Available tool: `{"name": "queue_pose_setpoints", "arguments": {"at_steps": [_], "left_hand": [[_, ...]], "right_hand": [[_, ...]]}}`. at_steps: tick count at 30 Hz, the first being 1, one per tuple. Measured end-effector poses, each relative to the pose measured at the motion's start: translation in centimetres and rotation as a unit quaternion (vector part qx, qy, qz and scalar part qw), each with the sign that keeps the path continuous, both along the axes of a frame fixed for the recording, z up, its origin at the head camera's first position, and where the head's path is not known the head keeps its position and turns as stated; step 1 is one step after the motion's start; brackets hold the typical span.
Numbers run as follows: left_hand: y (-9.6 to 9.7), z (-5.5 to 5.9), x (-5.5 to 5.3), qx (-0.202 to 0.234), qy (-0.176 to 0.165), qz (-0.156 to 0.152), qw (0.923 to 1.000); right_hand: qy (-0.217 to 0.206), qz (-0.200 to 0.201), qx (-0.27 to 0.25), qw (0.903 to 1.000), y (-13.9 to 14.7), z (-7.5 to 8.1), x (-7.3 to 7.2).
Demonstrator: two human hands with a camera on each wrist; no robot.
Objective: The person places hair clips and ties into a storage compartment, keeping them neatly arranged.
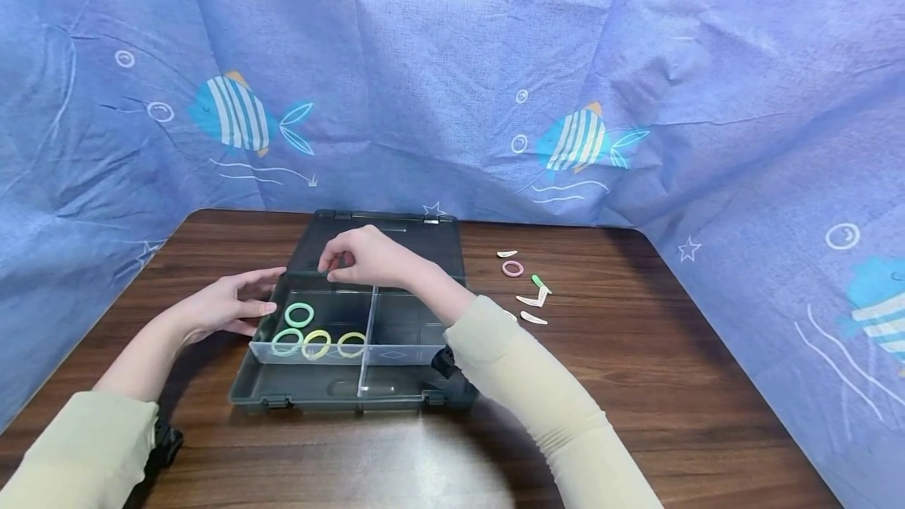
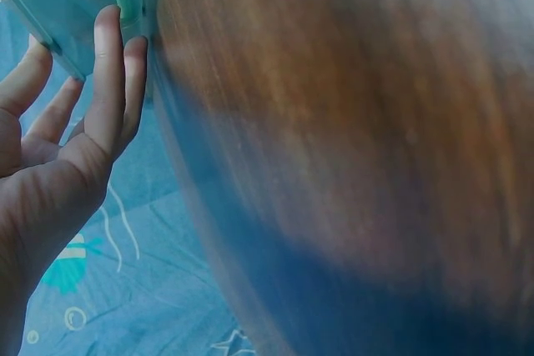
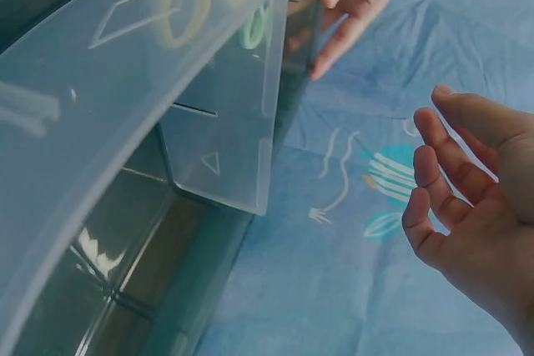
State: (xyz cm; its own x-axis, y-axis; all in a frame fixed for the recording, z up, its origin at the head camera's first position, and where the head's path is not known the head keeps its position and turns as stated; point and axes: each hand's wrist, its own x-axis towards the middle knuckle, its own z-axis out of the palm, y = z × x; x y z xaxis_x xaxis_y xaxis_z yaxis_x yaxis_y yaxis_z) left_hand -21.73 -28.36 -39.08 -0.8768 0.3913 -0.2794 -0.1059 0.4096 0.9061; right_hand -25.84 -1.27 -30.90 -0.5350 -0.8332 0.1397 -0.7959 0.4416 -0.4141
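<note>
A dark translucent divided box (image 1: 406, 328) lies unfolded on the table. Two green rings (image 1: 299, 315) and two yellow rings (image 1: 351, 345) lie in its left compartment. My left hand (image 1: 219, 306) rests against the box's left side, and its fairly straight fingers (image 2: 107, 81) touch the wall in the left wrist view. Above the back of the left compartment hovers my right hand (image 1: 371, 256). Its fingers are loosely bent, and the right wrist view shows nothing held in that hand (image 3: 471, 193).
Right of the box lie a pink ring (image 1: 512, 269), a small green piece (image 1: 536, 281) and several slim cream pointed pieces (image 1: 533, 318). The lid (image 1: 396, 238) lies flat behind the box. A blue fish-patterned cloth (image 1: 452, 85) hangs around the brown wooden table (image 1: 636, 368).
</note>
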Motion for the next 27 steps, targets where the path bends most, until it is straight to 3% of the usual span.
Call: {"name": "queue_pose_setpoints", "arguments": {"at_steps": [13,27], "left_hand": [[0.0,0.0,-0.1,-0.016,0.004,-0.001,0.9999],[-0.1,0.0,-0.1,-0.018,0.005,-0.006,0.9998]], "right_hand": [[0.023,-0.016,-0.028,0.9992,4.9,0.6,1.3],[0.068,-0.037,-0.040,0.9962,10.8,-1.0,1.3]]}}
